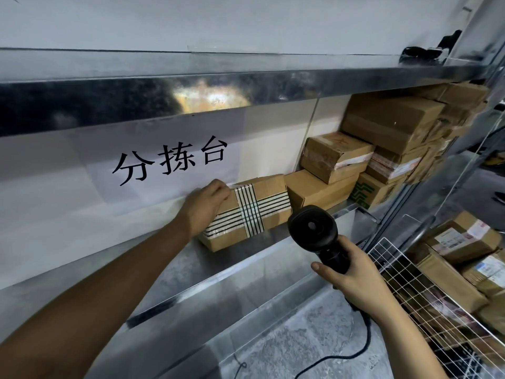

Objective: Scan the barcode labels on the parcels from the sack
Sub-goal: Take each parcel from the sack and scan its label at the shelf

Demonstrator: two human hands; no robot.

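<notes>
Left hand [206,205] grips left end of brown cardboard parcel with striped tape [247,212], fingers curled over top edge, seating it on metal shelf [240,262] beside stacked cardboard boxes [382,149]. Right hand [352,274] clamps black handheld barcode scanner [314,233], held clear, ready.

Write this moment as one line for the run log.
left hand: grips taped box on shelf | right hand: holds scanner | boxes stacked at right
</notes>
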